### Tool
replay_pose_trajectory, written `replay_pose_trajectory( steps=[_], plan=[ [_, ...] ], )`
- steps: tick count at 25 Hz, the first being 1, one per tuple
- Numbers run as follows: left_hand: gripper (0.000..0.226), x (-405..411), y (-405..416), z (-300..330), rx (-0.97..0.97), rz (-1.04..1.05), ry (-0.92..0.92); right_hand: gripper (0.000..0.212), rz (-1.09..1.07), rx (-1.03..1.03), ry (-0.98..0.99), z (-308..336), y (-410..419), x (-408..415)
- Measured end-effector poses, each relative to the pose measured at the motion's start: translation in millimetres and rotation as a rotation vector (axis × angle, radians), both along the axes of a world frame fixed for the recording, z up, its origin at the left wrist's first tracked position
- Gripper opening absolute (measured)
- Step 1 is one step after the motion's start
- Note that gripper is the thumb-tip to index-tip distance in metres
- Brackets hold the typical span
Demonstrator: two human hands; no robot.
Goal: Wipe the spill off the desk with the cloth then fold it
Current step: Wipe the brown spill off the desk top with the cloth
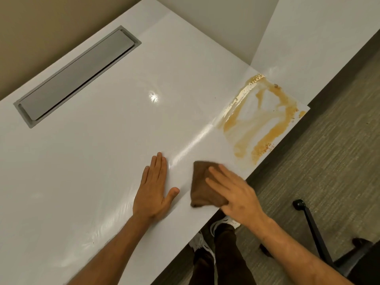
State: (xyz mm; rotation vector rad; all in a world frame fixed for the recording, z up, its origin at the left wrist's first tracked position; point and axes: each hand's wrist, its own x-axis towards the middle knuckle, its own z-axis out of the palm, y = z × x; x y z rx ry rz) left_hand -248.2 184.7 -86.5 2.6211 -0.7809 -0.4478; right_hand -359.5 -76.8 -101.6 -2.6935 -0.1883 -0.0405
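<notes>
Head view: your cloth sits short of the spill, wiping not yet finished.

Your right hand lies flat, fingers spread, pressing the brown cloth onto the white desk, not clenched. Your left hand rests open and empty, just beside at 9 o'clock. The orange-brown spill lies at 1 o'clock. The cloth looks soft, light and limp: press with your palm, later pinch corners to fold.

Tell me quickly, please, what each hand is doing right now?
Left hand: open, flat on desk.
Right hand: open, pressing cloth.
</notes>
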Motion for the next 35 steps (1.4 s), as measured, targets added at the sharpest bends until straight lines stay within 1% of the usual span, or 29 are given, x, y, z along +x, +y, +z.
replay_pose_trajectory(
  steps=[2, 5, 8, 12, 15, 17, 19, 22, 25, 26, 27, 28, 31, 32, 35],
  plan=[
    [0.094, 0.1, 0.2, -1.0, 0.023, 0.001, -0.01, 0.064, -0.195, -0.007, 0.011, 2.6, -16.8, 17.8],
    [0.095, 1.2, -0.4, -2.1, 0.046, -0.005, -0.013, 0.068, -0.403, -0.108, 0.044, 8.8, -17.5, 58.2],
    [0.095, -0.1, 0.2, -3.5, 0.07, 0.001, -0.013, 0.069, -0.519, -0.158, 0.06, 12.7, -0.8, 92.9],
    [0.097, -0.3, -0.3, -7.1, 0.068, 0.027, 0.01, 0.07, -0.585, -0.106, 0.071, 16.9, 14.1, 114.1],
    [0.097, -1.2, -1.3, -7.0, 0.053, 0.04, 0.015, 0.062, -0.567, 0.012, 0.021, 15.5, 10.2, 108.1],
    [0.098, 1.1, -4.5, -4.8, -0.001, 0.1, 0.031, 0.062, -0.558, 0.081, 0.008, 15.2, 6.6, 92.9],
    [0.096, 11.7, -15.0, 0.5, -0.068, 0.135, 0.024, 0.064, -0.633, 0.119, 0.025, 15.8, 4.2, 74.7],
    [0.09, 36.7, -47.3, 9.7, -0.099, 0.005, -0.021, 0.061, -0.868, 0.249, 0.027, 22.1, 2.9, 55.2],
    [0.093, 68.9, -84.3, 13.3, -0.049, -0.161, -0.039, 0.06, -0.995, 0.456, -0.083, 33.9, -2.5, 53.7],
    [0.095, 77.9, -92.5, 12.0, -0.027, -0.183, -0.035, 0.062, -1.016, 0.472, -0.127, 35.9, -5.9, 54.3],
    [0.097, 85.5, -98.4, 10.1, -0.004, -0.19, -0.028, 0.065, -1.025, 0.449, -0.149, 36.1, -9.7, 54.8],
    [0.098, 89.9, -101.4, 7.7, 0.018, -0.192, -0.025, 0.067, -1.02, 0.378, -0.135, 34.1, -12.0, 54.8],
    [0.094, 91.2, -100.9, -0.3, 0.058, -0.198, -0.039, 0.075, -0.96, -0.015, 0.085, 21.3, -7.1, 53.5],
    [0.093, 91.4, -100.8, -2.2, 0.062, -0.198, -0.04, 0.077, -0.953, -0.082, 0.137, 18.6, -3.7, 55.0],
    [0.093, 92.9, -101.7, -3.7, 0.055, -0.191, -0.047, 0.081, -0.968, -0.102, 0.156, 16.3, -3.2, 67.7]
  ],
)
